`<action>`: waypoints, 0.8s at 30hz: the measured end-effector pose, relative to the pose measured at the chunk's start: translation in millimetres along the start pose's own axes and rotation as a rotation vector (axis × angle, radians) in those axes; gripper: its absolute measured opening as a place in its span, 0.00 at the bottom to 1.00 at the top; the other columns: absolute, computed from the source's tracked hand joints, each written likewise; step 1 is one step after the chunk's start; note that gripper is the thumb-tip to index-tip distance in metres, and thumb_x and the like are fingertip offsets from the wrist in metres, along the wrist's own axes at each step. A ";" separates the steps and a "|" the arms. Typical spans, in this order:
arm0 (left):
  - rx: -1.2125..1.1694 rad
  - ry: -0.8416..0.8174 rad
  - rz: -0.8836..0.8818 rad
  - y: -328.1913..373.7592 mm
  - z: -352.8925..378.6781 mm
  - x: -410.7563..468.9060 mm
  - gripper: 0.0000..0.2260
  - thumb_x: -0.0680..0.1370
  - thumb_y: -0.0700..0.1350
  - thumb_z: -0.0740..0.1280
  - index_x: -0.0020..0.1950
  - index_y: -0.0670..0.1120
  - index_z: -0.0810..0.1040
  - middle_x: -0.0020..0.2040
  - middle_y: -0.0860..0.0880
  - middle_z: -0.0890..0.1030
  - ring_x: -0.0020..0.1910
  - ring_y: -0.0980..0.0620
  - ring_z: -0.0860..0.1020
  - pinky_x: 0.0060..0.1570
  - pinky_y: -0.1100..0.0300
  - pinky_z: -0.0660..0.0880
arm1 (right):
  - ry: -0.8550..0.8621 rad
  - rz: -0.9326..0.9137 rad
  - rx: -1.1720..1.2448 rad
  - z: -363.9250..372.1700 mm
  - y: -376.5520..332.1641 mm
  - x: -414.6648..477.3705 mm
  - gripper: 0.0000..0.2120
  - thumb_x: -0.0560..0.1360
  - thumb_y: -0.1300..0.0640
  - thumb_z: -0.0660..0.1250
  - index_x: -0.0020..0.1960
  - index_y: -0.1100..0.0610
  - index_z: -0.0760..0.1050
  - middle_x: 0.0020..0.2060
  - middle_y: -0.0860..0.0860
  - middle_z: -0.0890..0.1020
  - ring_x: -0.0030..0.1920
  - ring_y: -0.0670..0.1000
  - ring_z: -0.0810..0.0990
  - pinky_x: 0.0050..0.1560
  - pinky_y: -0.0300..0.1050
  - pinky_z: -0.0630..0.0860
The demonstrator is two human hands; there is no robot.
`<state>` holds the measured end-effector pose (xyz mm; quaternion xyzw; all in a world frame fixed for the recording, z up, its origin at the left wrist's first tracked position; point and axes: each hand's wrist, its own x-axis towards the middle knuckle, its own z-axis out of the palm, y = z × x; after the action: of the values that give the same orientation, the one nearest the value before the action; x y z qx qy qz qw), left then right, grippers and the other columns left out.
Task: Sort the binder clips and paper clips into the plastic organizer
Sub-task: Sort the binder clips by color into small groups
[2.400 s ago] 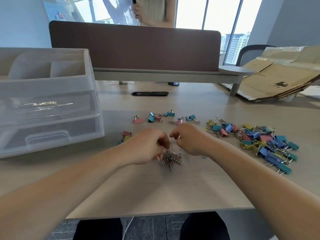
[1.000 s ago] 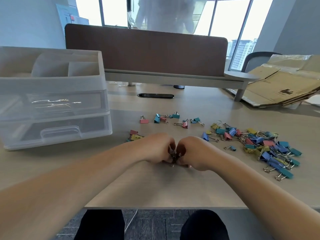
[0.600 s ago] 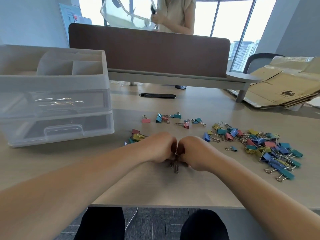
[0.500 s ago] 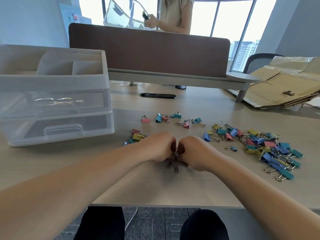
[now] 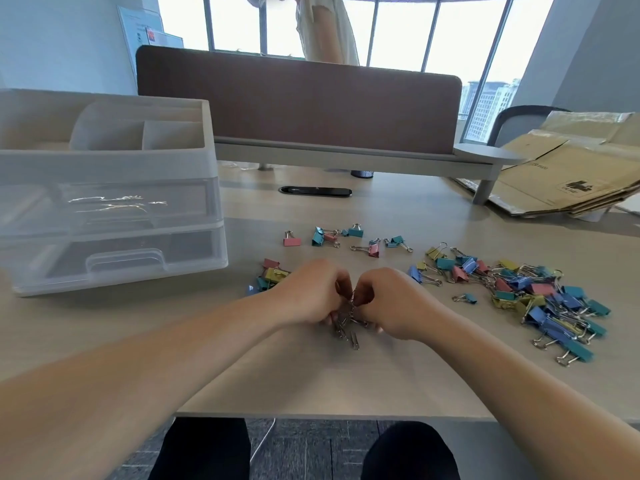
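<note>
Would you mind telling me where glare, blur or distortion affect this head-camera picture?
Head view: the windows are blown out; a glare streak crosses the upper drawer of the plastic organizer; wide-angle distortion curves the desk divider; the paper clips between left hand and right hand look soft.

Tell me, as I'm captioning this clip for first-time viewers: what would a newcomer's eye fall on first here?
First, the left hand and right hand meeting at the near middle of the desk, both pinching a tangle of silver paper clips that trails down onto it. Next, the bright heap of coloured binder clips spread on the right, and the big translucent plastic organizer standing on the left, drawers shut.
</note>
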<state>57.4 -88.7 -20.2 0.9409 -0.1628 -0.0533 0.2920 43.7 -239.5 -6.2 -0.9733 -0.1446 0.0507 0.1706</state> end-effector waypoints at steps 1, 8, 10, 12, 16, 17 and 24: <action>-0.028 0.005 0.002 -0.4 0.5 -0.2 0.12 0.75 0.34 0.64 0.39 0.51 0.76 0.37 0.43 0.84 0.31 0.49 0.83 0.31 0.60 0.78 | 0.008 0.004 0.032 0.1 0.5 0.6 0.03 0.74 0.62 0.67 0.46 0.56 0.79 0.42 0.52 0.81 0.42 0.54 0.81 0.44 0.48 0.80; -0.063 0.012 -0.001 3.7 -1.5 -0.3 0.09 0.75 0.35 0.65 0.39 0.50 0.76 0.32 0.45 0.83 0.26 0.54 0.78 0.29 0.64 0.73 | 0.057 0.011 0.110 -7.3 1.7 0.1 0.04 0.72 0.62 0.69 0.45 0.57 0.81 0.39 0.50 0.82 0.34 0.49 0.77 0.36 0.43 0.75; -0.066 0.016 0.007 4.7 -2.7 -0.8 0.09 0.74 0.36 0.66 0.40 0.49 0.77 0.31 0.45 0.82 0.25 0.55 0.78 0.27 0.65 0.72 | 0.054 0.010 0.114 -8.6 0.4 0.8 0.03 0.72 0.62 0.70 0.43 0.56 0.81 0.38 0.51 0.84 0.37 0.51 0.80 0.42 0.48 0.79; -0.083 0.017 0.006 4.5 -3.2 -1.4 0.08 0.75 0.36 0.66 0.40 0.49 0.77 0.30 0.47 0.82 0.25 0.54 0.78 0.27 0.66 0.71 | 0.053 0.016 0.111 -8.6 -1.0 0.9 0.03 0.72 0.62 0.70 0.42 0.55 0.81 0.38 0.52 0.84 0.40 0.53 0.83 0.46 0.50 0.81; -0.136 0.019 -0.005 2.6 -4.2 -3.2 0.05 0.75 0.37 0.68 0.42 0.45 0.79 0.27 0.49 0.80 0.25 0.54 0.79 0.28 0.67 0.72 | 0.044 0.019 0.117 -8.6 -1.7 2.1 0.04 0.72 0.63 0.69 0.40 0.55 0.80 0.34 0.52 0.85 0.39 0.51 0.84 0.48 0.50 0.81; -0.154 0.016 -0.007 2.4 -5.8 -4.2 0.03 0.75 0.38 0.68 0.43 0.45 0.79 0.27 0.50 0.80 0.25 0.54 0.79 0.28 0.67 0.72 | 0.042 0.020 0.121 -9.5 -1.9 2.5 0.04 0.72 0.64 0.69 0.41 0.56 0.80 0.33 0.52 0.85 0.38 0.50 0.84 0.48 0.49 0.81; -0.202 0.029 0.015 10.7 -27.7 -13.9 0.02 0.76 0.42 0.70 0.43 0.46 0.79 0.29 0.50 0.80 0.27 0.56 0.79 0.27 0.68 0.70 | 0.016 -0.013 0.135 -29.5 -12.9 1.4 0.04 0.71 0.64 0.70 0.40 0.56 0.81 0.30 0.50 0.85 0.32 0.45 0.83 0.40 0.41 0.78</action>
<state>46.7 -77.6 8.8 0.9061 -0.1594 -0.0536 0.3881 45.9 -236.9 25.9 -0.9590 -0.1459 0.0513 0.2375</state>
